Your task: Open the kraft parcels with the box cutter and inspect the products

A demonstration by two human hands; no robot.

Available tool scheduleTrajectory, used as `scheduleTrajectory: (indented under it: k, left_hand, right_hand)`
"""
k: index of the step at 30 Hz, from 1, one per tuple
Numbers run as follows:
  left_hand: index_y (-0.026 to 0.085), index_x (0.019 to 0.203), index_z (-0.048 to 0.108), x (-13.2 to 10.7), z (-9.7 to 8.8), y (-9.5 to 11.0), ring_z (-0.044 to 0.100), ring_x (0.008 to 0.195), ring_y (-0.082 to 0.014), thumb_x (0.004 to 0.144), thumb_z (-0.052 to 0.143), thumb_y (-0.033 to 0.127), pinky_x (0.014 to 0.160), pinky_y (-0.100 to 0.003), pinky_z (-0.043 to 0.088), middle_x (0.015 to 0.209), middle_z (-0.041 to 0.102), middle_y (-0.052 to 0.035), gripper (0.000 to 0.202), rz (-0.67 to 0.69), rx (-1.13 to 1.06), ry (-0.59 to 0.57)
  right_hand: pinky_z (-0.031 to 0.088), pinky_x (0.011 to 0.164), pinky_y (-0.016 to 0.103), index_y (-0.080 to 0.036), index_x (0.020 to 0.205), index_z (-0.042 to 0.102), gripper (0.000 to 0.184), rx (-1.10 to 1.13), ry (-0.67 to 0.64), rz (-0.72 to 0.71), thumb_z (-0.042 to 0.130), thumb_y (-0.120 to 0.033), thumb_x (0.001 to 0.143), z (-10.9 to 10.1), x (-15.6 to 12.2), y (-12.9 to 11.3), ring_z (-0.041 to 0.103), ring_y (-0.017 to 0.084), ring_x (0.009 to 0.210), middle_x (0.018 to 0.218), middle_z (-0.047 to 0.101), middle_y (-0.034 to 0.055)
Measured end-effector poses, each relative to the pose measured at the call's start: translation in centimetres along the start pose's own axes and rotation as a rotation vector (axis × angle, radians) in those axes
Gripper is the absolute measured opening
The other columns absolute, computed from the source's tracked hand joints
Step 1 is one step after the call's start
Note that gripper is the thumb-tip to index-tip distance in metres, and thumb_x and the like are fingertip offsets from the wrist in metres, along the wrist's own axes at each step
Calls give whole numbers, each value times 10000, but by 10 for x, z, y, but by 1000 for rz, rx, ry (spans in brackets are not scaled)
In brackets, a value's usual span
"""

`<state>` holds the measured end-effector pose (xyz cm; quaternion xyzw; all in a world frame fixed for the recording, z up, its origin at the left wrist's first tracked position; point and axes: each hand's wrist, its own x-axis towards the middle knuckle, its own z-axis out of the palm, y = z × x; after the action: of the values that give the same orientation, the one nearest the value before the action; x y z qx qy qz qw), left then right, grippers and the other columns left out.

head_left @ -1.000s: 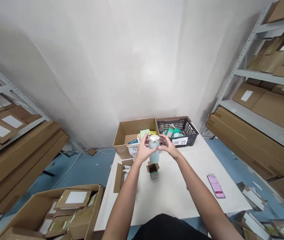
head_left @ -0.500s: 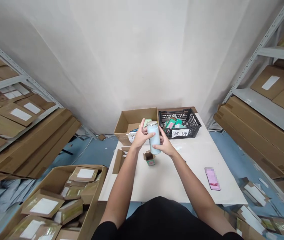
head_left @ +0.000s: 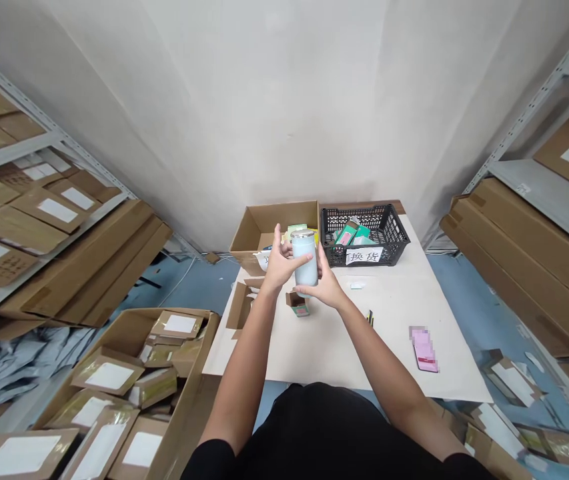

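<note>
Currently, light-blue tumbler [head_left: 305,263]: unboxed and held up between the fingers of both hands, roughly upright, above the white table [head_left: 344,353].
Left hand [head_left: 280,267]: thumb laid across the tumbler's front, index finger raised and spread apart beside the top; the remaining fingers are partly hidden behind.
Right hand [head_left: 328,287]: thumb near the base, fingers close along the tumbler's right side, so the two hands clasp it together.
Silver lid [head_left: 303,234]: already on, just above the left thumb.
Small green-and-brown carton [head_left: 300,311]: just below the fingers, flaps open; too dark inside to tell the contents.
Black plastic crate [head_left: 334,256]: beyond the right fingers, with green boxes [head_left: 349,233] inside.
Large cardboard box [head_left: 247,263]: beyond the left fingers, part-filled.
Tumbler's progress: seemingly mid-handling; not yet set down or put into any container, and the small carton's flaps remain unfolded.
</note>
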<state>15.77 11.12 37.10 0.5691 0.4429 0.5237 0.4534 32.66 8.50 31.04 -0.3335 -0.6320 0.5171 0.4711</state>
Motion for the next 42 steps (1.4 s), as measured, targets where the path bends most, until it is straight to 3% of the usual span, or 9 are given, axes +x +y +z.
scheduleTrajectory:
  k: [5, 12, 17, 22, 26, 29, 32, 37, 42]
  left_hand:
    - [289, 1696, -40, 0, -20, -1, 666, 1227, -265, 767, 878, 538, 1094, -446, 509, 1386, 669, -142, 1330, -22, -11, -68]
    - [275, 1701, 24, 6, -49, -7, 701, 1149, -270, 756, 893, 490, 1027, -437, 562, 1361, 678, -141, 1302, -31, -13, -106]
    - [268, 1696, 121, 9, -62, -7, 618, 1303, -298, 696, 944, 431, 1065, -406, 538, 1539, 546, -173, 1305, 1, 39, -100]
    - [297, 1697, 40, 11, -79, -13, 667, 1206, -254, 772, 882, 427, 1044, -426, 547, 1457, 613, -146, 1257, -22, -14, -219]
    - [295, 1661, 261, 17, -88, -27, 612, 1288, -266, 817, 841, 441, 1104, -430, 498, 1533, 544, -128, 1034, 58, 50, -206]
    - [271, 1525, 499, 19, -95, -47, 551, 1355, -273, 887, 755, 435, 1166, -437, 432, 1520, 548, -107, 707, 150, 112, -195]
    - [263, 1368, 633, 15, -100, -79, 516, 1371, -273, 938, 675, 416, 1208, -456, 369, 1425, 601, -97, 459, 207, 179, -156]
    - [251, 1311, 692, 1, -97, -148, 482, 1389, -287, 952, 633, 414, 1218, -471, 339, 1399, 601, -116, 399, 148, 167, -180]
    - [240, 1299, 723, -14, -81, -205, 466, 1410, -281, 934, 631, 341, 1222, -461, 341, 1443, 578, -123, 390, 50, 133, -181]
  right_hand:
    - [564, 1018, 489, -334, 1695, -79, 1381, 37, 53, 41, 912, -479, 744, 14, 2, 7, 693, 286, 1157, 1388, 629, 129]
    - [511, 1070, 498, -352, 1697, -47, 1322, 72, 52, 35, 876, -469, 758, 39, 8, 17, 634, 287, 1220, 1387, 595, 100]
    - [492, 1087, 497, -356, 1701, 53, 1371, -60, 248, 71, 939, -392, 656, 55, 8, 25, 619, 284, 1178, 1365, 582, 86]
    - [550, 990, 455, -335, 1703, 46, 1301, 14, 204, 92, 889, -406, 714, 71, 8, 34, 668, 265, 1095, 1256, 634, 79]
    - [545, 995, 455, -335, 1701, 75, 1337, -21, 253, 130, 919, -393, 665, 79, 10, 49, 677, 265, 1103, 1263, 636, 79]
    - [472, 1101, 472, -360, 1680, 184, 1216, -24, 215, 134, 879, -383, 683, 75, 6, 77, 599, 274, 1295, 1392, 603, 79]
    - [469, 1093, 473, -314, 1555, 458, 839, -45, 403, 242, 730, -416, 768, 68, -4, 123, 593, 282, 1306, 1390, 622, 95]
    - [532, 930, 390, -180, 1189, 699, 541, -263, 661, 657, 673, -483, 741, 76, -23, 206, 693, 278, 1014, 1091, 719, 118]
    - [506, 803, 309, -197, 819, 687, 361, -352, 619, 663, 616, -551, 813, 93, -29, 244, 673, 252, 909, 837, 730, 70]
